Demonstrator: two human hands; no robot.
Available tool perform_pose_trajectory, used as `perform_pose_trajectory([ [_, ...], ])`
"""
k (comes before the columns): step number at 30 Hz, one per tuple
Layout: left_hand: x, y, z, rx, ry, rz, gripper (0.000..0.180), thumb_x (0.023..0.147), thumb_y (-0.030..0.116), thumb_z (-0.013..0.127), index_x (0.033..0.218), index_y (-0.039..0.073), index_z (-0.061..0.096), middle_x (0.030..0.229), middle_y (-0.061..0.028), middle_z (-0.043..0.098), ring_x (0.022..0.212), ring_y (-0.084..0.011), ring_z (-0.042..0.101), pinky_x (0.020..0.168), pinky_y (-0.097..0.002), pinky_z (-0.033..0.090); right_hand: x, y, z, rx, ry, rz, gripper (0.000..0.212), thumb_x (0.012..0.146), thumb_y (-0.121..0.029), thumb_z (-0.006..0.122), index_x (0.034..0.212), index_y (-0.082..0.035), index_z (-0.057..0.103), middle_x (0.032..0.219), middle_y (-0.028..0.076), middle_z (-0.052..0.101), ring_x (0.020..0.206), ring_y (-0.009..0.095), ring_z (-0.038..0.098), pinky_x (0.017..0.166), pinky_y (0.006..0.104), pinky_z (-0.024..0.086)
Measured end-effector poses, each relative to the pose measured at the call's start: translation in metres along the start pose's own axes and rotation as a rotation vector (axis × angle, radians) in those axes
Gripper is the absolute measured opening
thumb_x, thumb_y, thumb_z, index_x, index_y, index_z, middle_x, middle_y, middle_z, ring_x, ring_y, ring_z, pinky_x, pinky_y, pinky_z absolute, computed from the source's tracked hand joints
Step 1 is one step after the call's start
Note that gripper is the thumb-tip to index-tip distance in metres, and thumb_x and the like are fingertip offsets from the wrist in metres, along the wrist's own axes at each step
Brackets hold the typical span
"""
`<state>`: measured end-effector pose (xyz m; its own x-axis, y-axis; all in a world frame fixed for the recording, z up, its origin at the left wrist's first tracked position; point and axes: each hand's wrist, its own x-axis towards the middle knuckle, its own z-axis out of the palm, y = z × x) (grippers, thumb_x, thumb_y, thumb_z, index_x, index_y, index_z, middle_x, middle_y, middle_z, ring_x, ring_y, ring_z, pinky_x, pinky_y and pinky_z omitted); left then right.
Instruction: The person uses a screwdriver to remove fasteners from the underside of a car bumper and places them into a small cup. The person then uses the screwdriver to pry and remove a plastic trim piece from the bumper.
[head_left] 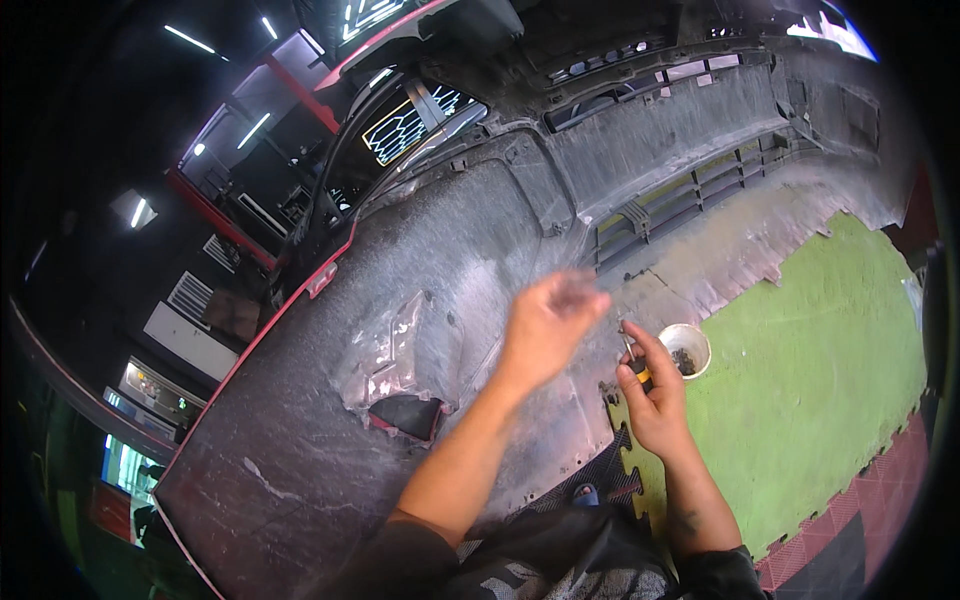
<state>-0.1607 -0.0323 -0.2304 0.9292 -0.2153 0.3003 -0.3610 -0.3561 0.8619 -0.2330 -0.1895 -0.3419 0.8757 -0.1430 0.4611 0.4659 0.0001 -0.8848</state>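
A: Taking the white cup (690, 332) as landmark, what fills the ground?
B: A large, scuffed grey panel (450, 230), apparently a car bumper seen from inside, spreads to the left of the cup and beyond it. A green surface (810, 340) extends to the cup's right.

A: And the hands?
B: The left hand (548, 325) lies left of the cup and slightly beyond it, above the panel, fingers curled; blur conceals whether they pinch anything. The right hand (655, 402) lies at the cup's near left, thumb and forefinger closed on a small tool, apparently a screwdriver (641, 372). It is the nearer hand to the cup; contact with the rim cannot be told.

A: How is the tool oriented?
B: It lies just left of the cup, its long axis running from the black-and-yellow handle, on the person's side, to a metal tip pointing away and slightly left. The left fingers are near that tip, seemingly apart from it.

A: The smallest items?
B: Dark pieces (683, 361) inside the cup, too small to identify.
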Motion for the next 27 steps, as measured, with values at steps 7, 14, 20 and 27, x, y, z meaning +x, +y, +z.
perform_pose_trajectory([
  [7,0.122,0.163,-0.121,1.29,0.207,0.308,0.038,0.092,0.023,0.073,0.123,0.0,0.077,0.113,-0.0252,0.077,0.106,-0.0385,0.076,0.096,-0.0427,0.057,-0.001,0.0,0.004,0.139,0.059,0.125,0.051,0.099,0.001,0.065,0.15,-0.003,0.059,0.112,0.009,0.063,0.105,0.018,0.059,0.1,0.0323,0.048],
  [14,0.202,0.148,-0.163,1.082,-0.355,-0.078,0.055,0.097,0.03,0.077,0.139,-0.004,0.068,0.139,-0.021,0.071,0.132,-0.0309,0.064,0.115,-0.0379,0.046,-0.005,0.012,0.004,0.103,0.081,0.032,0.05,0.099,0.002,0.066,0.148,-0.005,0.06,0.112,0.012,0.065,0.1,0.021,0.062,0.096,0.0333,0.05],
  [20,0.218,0.132,-0.187,0.818,-0.47,-0.163,0.051,0.098,0.016,0.074,0.143,-0.006,0.063,0.135,-0.0158,0.072,0.127,-0.0236,0.065,0.113,-0.0339,0.047,0.001,0.017,-0.008,0.045,0.096,0.023,0.05,0.098,0.002,0.065,0.146,-0.006,0.061,0.109,0.016,0.065,0.095,0.026,0.066,0.09,0.036,0.053],
  [27,0.218,0.138,-0.185,0.669,-0.537,-0.197,0.042,0.096,0.012,0.076,0.133,-0.007,0.069,0.122,-0.0087,0.076,0.113,-0.0159,0.069,0.107,-0.0311,0.05,0.004,0.019,-0.012,0.048,0.063,0.074,0.049,0.098,0.001,0.065,0.146,-0.006,0.06,0.105,0.017,0.064,0.095,0.029,0.066,0.088,0.0376,0.053],
])
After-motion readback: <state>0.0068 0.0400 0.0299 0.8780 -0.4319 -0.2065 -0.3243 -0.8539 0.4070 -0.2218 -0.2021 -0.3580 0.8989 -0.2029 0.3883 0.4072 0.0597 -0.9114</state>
